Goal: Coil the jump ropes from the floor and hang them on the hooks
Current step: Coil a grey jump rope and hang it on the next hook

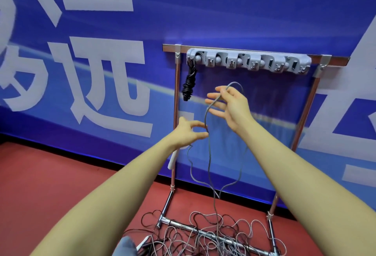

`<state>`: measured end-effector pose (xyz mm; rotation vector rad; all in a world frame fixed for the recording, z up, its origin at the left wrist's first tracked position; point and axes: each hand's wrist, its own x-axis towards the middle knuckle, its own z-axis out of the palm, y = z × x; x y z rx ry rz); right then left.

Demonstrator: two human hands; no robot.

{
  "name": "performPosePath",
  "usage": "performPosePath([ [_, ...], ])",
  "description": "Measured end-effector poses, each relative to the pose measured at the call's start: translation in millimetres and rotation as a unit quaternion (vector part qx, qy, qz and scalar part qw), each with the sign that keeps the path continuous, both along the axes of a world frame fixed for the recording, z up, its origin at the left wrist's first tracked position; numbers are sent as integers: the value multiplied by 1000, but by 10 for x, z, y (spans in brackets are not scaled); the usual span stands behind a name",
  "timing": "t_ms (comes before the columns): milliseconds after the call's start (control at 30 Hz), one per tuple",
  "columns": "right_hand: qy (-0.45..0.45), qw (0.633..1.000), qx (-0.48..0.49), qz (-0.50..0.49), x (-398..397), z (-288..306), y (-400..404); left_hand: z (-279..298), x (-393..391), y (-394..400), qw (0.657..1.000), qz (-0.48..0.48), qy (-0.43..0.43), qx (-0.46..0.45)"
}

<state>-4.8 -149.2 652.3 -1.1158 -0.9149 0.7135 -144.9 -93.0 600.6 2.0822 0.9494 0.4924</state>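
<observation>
A grey jump rope (209, 164) runs up from the floor pile to both hands in front of the rack. My left hand (188, 133) pinches the rope between thumb and fingertips, and a white handle (172, 161) sticks out below its palm. My right hand (230, 105) is higher and to the right, its fingers spread and fairly straight, with a loop of the rope draped over the top of it. A grey hook rail (248, 61) runs along the rack's top bar. A coiled black jump rope (188, 84) hangs from its leftmost hook.
The metal rack frame (176, 97) stands against a blue banner wall (101, 72) on a red floor (61, 178). Several tangled grey and black ropes (213, 239) lie over the rack's base bar. The other hooks on the rail are bare.
</observation>
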Motion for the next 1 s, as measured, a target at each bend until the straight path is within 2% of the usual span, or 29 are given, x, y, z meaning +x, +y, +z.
performPosePath([
  [67,43,999,16,12,10,90,-2,-73,31,-35,1000,-10,-20,10],
  [167,99,994,42,27,22,153,-30,-64,118,-22,994,24,-98,31],
  [267,97,995,33,1,75,85,-54,26,184,-32,988,61,-137,35],
  [400,-25,995,-98,9,129,-263,-122,201,230,34,975,128,-173,51],
  [467,-138,974,-169,63,105,-466,-186,334,252,75,972,142,-173,66],
  [533,-200,951,-207,114,41,-590,-212,475,269,91,971,148,-171,79],
  [600,-180,959,-191,109,-38,-610,-194,548,275,109,971,149,-167,85],
  [733,-92,988,-120,14,-79,-463,-106,526,215,119,968,140,-200,62],
  [833,-28,998,-57,0,11,-316,-61,357,133,97,987,90,-132,29],
  [900,24,1000,-16,1,56,-195,-47,199,104,60,998,38,-52,4],
  [967,62,998,13,5,81,-87,-38,58,118,-1,1000,-20,21,10],
  [1000,78,997,25,13,84,-42,-36,3,144,-20,999,-38,26,20],
])
